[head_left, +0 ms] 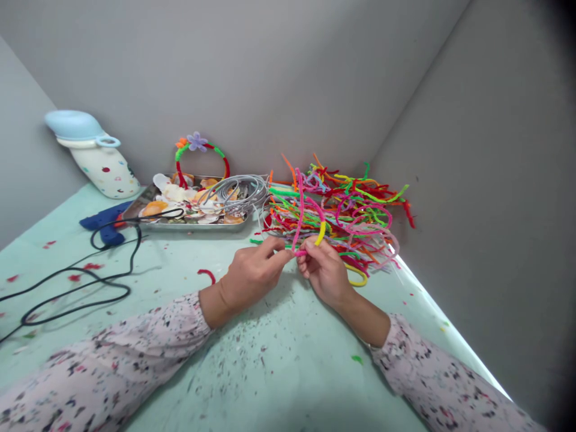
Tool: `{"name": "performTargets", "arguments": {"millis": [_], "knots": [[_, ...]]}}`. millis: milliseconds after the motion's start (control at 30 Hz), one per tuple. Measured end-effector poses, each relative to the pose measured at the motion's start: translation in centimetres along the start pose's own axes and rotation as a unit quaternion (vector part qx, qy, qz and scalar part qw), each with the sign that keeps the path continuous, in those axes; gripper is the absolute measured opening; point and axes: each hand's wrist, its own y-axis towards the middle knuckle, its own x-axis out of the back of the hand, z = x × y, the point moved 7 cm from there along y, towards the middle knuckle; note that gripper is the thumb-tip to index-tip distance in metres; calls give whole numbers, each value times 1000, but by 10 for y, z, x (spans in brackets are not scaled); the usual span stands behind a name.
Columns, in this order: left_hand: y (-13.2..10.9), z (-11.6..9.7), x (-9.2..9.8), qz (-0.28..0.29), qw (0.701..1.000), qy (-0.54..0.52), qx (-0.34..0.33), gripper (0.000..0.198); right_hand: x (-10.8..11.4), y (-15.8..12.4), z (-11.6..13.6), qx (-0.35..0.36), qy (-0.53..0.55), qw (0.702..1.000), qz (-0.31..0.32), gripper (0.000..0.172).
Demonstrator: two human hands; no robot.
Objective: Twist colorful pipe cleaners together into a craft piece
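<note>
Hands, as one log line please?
left hand: pinching fuzzy pink pipe cleaner; right hand: holding fuzzy pink-yellow strip; rectangular metal tray: farther back

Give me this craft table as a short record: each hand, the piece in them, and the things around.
Left hand: pinching a pink end of the piece
Right hand: holding the piece close by
Piece: pink-and-yellow fuzzy strip, curved
Beyond hands: heap of colourful fuzzy stems
Left of heap: grey wire coil, metal tray
Far left: blue glue gun, white bottle with blue lid
</note>
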Motion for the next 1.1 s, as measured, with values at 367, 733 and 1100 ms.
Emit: {"name": "performTargets", "arguments": {"millis": [367,733,1100], "knots": [[-5,3,-6,4,1000,-24,14,21,3,-1,2,15,-28,999,6,14],[-3,2,-3,-9,999,-36,6,18,0,-2,4,29,-30,999,11,12],[-5,8,-9,16,997,-55,57,15,0,-6,7,53,-76,996,-1,13]]}}
